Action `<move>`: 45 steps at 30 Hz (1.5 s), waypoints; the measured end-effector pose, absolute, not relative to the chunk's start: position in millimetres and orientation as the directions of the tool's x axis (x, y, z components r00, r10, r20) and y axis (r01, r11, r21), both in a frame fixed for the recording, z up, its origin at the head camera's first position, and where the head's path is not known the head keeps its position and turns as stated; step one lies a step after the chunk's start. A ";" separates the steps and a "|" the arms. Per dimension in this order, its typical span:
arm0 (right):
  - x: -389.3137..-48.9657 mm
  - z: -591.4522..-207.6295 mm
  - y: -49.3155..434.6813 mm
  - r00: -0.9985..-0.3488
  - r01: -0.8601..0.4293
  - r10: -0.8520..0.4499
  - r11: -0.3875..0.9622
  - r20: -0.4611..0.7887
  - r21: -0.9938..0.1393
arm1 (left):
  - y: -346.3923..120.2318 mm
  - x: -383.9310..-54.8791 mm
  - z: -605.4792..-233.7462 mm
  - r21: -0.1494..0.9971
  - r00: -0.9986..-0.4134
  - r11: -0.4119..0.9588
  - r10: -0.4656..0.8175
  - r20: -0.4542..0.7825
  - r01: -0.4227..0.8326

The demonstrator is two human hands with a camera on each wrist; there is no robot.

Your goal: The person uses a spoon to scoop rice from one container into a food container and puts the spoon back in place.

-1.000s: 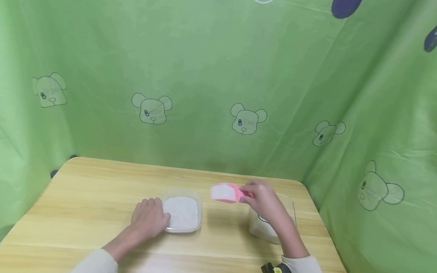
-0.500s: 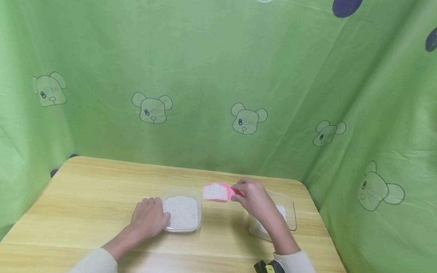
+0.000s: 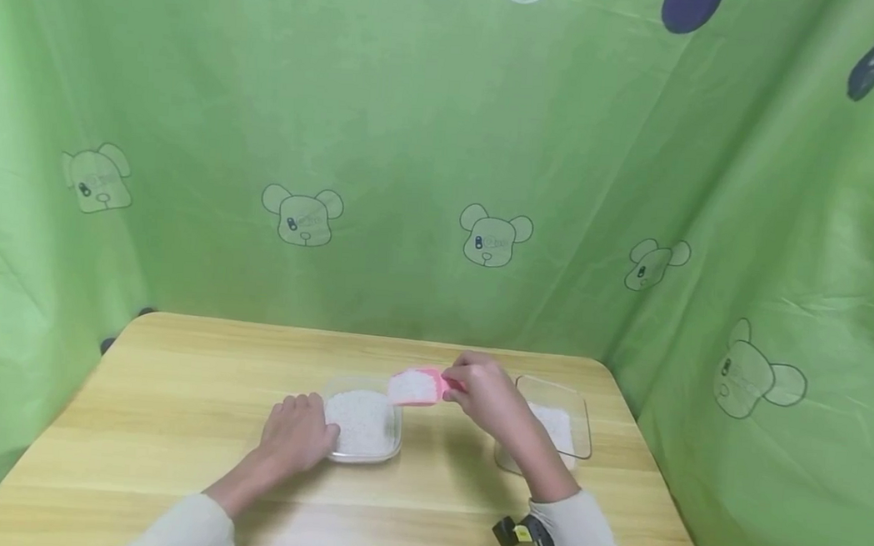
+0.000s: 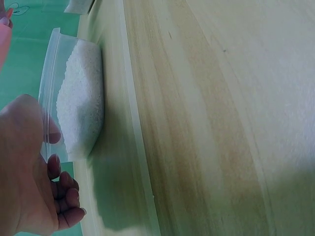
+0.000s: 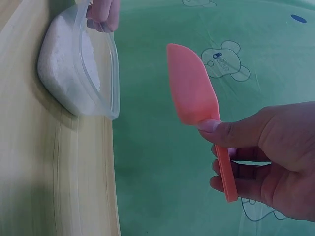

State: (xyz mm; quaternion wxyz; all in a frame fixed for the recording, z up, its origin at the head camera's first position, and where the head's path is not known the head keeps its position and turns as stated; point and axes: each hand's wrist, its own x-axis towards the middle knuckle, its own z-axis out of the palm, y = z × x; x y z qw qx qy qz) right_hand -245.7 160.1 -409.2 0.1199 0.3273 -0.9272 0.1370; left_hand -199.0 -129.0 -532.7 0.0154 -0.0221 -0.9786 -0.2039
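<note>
A pink scoop [image 3: 415, 386] heaped with white grains is held level by its handle in my right hand [image 3: 485, 393]. In the right wrist view the thumb and fingers pinch the handle of the scoop [image 5: 192, 88]. The scoop's front overlaps the right rim of a clear plastic tub [image 3: 362, 452] in the head view. White grains fill much of that tub, seen from the side in the left wrist view. My left hand [image 3: 298, 433] grips the tub's left rim, thumb [image 4: 51, 130] over the inside and fingers curled outside.
A second clear container [image 3: 577, 432] with white grains stands on the right of the wooden table [image 3: 195, 425], partly behind my right forearm. A green curtain [image 3: 400, 137] printed with bear faces closes in the back and sides. A dark strap with a small black block [image 3: 505, 532] sits at my right cuff.
My right hand has carried the full scoop leftward, from between the two containers to the tub's right rim. More of the right container now shows. The left hand stays on the tub.
</note>
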 end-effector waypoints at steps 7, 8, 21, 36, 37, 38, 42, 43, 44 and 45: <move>-245.1 -410.5 149.7 -0.745 -0.653 -0.591 0.740 0.310 -0.159 | -130.7 -199.9 -536.5 0.409 -0.999 0.912 0.025 0.040 0.039; -244.9 -410.5 148.4 -0.745 -0.654 -0.592 0.739 0.306 -0.161 | -130.7 -200.1 -536.8 0.409 -0.999 0.912 0.023 0.035 0.036; -244.1 -408.1 136.8 -0.752 -0.651 -0.605 0.745 0.261 -0.148 | -131.0 -199.4 -536.5 0.406 -0.999 0.913 0.022 0.045 0.039; -245.9 -411.3 120.2 -0.709 -0.680 -0.646 0.732 0.284 -0.035 | -129.5 -201.2 -535.8 0.416 -0.999 0.908 0.027 0.040 0.042; -246.5 -411.5 118.8 -0.703 -0.685 -0.650 0.728 0.289 -0.030 | -129.4 -201.2 -535.8 0.415 -0.999 0.909 0.026 0.040 0.040; -247.6 -412.3 117.5 -0.695 -0.690 -0.655 0.724 0.295 -0.019 | -129.7 -201.4 -535.5 0.415 -0.999 0.909 0.025 0.039 0.039; -250.9 -414.7 112.5 -0.683 -0.697 -0.666 0.717 0.302 0.004 | -129.9 -201.2 -534.6 0.419 -0.999 0.907 0.025 0.035 0.037; -251.5 -415.3 111.7 -0.684 -0.697 -0.665 0.718 0.299 0.003 | -130.0 -201.4 -534.9 0.420 -0.999 0.907 0.026 0.034 0.037; -252.2 -416.0 111.0 -0.686 -0.695 -0.665 0.719 0.295 0.006 | -130.1 -201.7 -535.2 0.420 -0.999 0.907 0.026 0.033 0.038; -252.9 -416.4 110.2 -0.688 -0.692 -0.664 0.722 0.293 0.008 | -130.3 -201.9 -535.2 0.419 -0.999 0.907 0.028 0.037 0.041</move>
